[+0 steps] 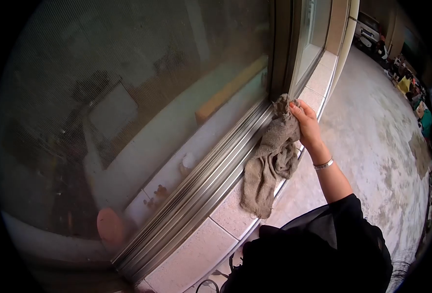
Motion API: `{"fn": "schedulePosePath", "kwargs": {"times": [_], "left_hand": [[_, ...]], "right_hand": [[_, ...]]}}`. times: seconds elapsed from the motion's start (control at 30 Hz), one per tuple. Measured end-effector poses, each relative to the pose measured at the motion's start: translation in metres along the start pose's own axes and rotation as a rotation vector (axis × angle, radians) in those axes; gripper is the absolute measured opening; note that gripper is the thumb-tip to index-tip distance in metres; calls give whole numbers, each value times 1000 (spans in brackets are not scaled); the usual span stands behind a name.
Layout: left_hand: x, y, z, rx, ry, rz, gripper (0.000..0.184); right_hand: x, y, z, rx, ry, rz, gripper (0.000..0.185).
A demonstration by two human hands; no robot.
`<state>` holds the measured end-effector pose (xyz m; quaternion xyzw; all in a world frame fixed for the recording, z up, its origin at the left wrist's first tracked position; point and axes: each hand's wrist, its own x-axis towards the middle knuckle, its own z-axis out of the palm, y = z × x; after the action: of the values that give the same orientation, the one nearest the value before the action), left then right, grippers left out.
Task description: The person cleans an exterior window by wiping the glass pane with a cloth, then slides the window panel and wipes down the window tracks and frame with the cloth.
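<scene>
My right hand (307,122) is closed on the top end of a crumpled grey-brown cloth (269,166), with thumb and fingers pinching it. The cloth hangs down over the pale tiled sill (230,207) and touches the edge of the metal window track (196,180). A silver bracelet (323,164) circles the wrist below a black sleeve. My left hand does not show.
A mesh-covered window pane (128,97) fills the left side. Its dark frame (280,53) stands beyond the cloth. Below the sill on the right lies a concrete floor (367,127), with piled items (406,83) and a vehicle (367,30) farther off.
</scene>
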<state>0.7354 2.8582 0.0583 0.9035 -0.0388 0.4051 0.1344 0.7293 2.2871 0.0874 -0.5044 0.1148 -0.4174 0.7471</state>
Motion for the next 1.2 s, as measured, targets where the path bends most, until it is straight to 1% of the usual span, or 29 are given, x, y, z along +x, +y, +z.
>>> {"fn": "schedulePosePath", "kwargs": {"times": [0.03,0.07,0.17,0.2,0.27,0.33,0.37,0.4,0.47,0.5,0.57,0.63,0.7,0.73,0.8,0.83,0.9,0.93,1.0,1.03,1.07,1.13,1.17,1.2], "left_hand": [[0,1,-1,5,-4,6,68],[-1,1,0,-17,-2,-12,66],[-1,6,-2,-51,1,-32,63],[-1,7,-2,-59,3,-38,61],[-2,6,-3,-54,4,-16,61],[-3,5,-2,-50,9,6,60],[-3,5,-1,-54,15,-4,61],[-4,6,-1,-58,22,-14,61],[-3,6,-1,-46,34,5,62],[-2,5,-1,-32,48,21,62],[-3,0,3,-47,60,20,63],[-4,-8,8,-62,74,16,64],[-11,-14,11,-49,85,8,66],[-11,-12,9,-47,81,8,66],[-6,-9,7,-19,66,6,66],[-6,-12,7,-19,68,10,66],[-7,-18,13,-46,99,36,65],[-7,-15,13,-48,107,27,65],[-6,-6,6,-56,77,14,64],[-8,-10,7,-51,72,8,64],[-9,-18,10,-31,76,22,64],[-10,-22,12,-10,85,26,64],[-10,-21,13,-11,90,32,62],[-10,-20,13,-12,95,39,60]], "right_hand": [[-2,-5,-2,39,5,34,17],[-3,-8,-7,78,12,22,17],[2,-15,-33,144,129,-24,19],[7,-12,-49,113,228,-40,16],[19,-4,-82,-350,231,-91,17],[27,0,-98,-1047,306,-84,26],[26,1,-98,-1149,311,-112,34],[28,-1,-100,-1314,303,-108,34],[27,0,-104,-1237,309,-318,40],[22,-2,-108,-1237,315,-315,40],[2,-7,-107,-1386,540,-616,47],[-42,-32,-87,-1264,463,-227,53],[-73,-48,-58,-698,234,350,55],[-82,-49,-43,-639,112,404,56],[-81,-48,-14,-778,0,449,46],[-80,-44,-16,-774,3,448,46],[-72,-35,-20,-746,-97,215,27],[-68,-37,-20,-748,-104,206,27],[-63,-44,-20,-462,19,-168,11],[-55,-53,-22,-444,21,-196,9],[-49,-63,-13,-467,63,-227,8],[-31,-47,-31,-576,71,-255,5],[-28,-38,-28,-756,90,-318,6],[-23,-27,-28,-858,73,-369,12]]}}
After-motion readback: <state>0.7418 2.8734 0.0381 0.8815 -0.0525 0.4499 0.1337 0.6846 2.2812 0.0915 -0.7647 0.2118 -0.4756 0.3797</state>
